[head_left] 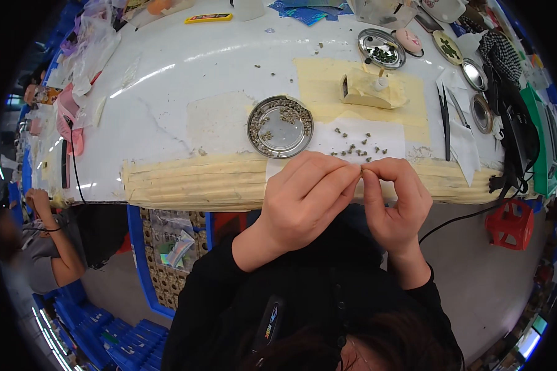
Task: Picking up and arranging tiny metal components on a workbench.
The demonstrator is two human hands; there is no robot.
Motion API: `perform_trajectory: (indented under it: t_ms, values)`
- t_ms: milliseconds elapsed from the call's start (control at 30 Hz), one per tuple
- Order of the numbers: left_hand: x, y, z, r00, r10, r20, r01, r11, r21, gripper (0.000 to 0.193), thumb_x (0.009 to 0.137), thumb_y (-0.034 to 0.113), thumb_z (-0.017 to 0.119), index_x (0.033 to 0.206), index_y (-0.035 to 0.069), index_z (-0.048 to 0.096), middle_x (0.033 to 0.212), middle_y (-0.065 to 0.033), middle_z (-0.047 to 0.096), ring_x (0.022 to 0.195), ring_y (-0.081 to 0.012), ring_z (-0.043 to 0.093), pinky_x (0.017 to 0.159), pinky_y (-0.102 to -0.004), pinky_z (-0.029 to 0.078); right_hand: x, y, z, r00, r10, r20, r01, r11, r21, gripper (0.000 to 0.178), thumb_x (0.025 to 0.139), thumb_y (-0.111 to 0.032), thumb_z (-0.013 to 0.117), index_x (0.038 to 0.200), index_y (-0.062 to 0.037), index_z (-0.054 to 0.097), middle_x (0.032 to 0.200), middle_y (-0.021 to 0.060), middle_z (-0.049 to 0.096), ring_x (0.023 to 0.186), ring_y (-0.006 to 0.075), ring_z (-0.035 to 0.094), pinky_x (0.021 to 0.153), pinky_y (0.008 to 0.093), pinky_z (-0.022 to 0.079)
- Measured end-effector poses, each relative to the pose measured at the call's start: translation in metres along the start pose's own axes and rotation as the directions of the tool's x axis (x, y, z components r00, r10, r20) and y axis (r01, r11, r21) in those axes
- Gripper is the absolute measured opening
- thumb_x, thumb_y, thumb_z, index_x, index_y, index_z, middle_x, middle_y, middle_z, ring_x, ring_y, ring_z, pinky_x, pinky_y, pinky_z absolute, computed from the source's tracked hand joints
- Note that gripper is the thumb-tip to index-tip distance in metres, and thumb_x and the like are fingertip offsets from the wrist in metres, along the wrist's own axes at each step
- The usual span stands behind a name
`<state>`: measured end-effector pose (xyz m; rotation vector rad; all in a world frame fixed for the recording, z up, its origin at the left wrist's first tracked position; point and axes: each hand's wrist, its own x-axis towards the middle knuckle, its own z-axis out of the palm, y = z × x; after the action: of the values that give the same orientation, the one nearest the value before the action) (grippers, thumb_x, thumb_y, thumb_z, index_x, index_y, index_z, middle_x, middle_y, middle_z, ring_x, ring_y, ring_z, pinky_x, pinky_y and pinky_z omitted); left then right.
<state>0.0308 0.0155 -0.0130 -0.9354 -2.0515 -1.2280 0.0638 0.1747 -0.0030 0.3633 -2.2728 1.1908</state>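
My left hand [308, 196] and my right hand [399, 199] meet fingertip to fingertip over the table's front edge. Both are closed in a pinch on one tiny metal-coloured piece, mostly covered by the fingers. Just beyond them, several small grey-brown metal parts [353, 149] lie scattered on a white sheet [387, 131]. To the left of that sheet stands a round metal dish [252, 137] with many similar little parts, gathered mostly along its rim. A block wrapped in cream tape [368, 91], with a small white peg on top, sits farther back.
Tweezers [445, 123] lie at the right, near round tins [481, 114] and a dish of dark green pieces [361, 44]. Cream tape [185, 185] pads the front edge. A yellow cutter [208, 18] lies far back. Below left are a blue crate [143, 272] and a co-worker's arm [65, 247].
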Motion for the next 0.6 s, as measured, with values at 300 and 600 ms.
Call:
perform_trajectory:
  t_ms: [300,600]
  values:
    - [0.012,-0.015,-0.006,0.982,-0.148,0.118,0.123,0.973,0.195,0.020,0.070,-0.001,0.077,0.087,0.003,0.067,0.080,-0.0057,0.059,0.070,-0.0238,0.057,0.059,-0.0332,0.047,0.014,0.028,-0.007,0.997,0.044,-0.061,-0.045,0.999,-0.019,0.009,0.083,0.002,0.072,0.089,0.0028,0.066,0.080,0.0102,0.066,0.066,0.0197,0.063,0.060,0.0268,0.049]
    - [0.022,-0.023,-0.014,0.945,-0.292,0.144,0.254,0.937,0.239,0.017,0.073,-0.001,0.075,0.089,0.003,0.070,0.078,-0.0059,0.056,0.073,-0.0239,0.053,0.062,-0.0343,0.044,0.013,0.038,-0.006,0.993,0.084,-0.086,-0.082,0.996,0.024,0.007,0.081,0.005,0.071,0.086,0.0021,0.067,0.076,0.0085,0.066,0.064,0.0188,0.061,0.059,0.0262,0.047]
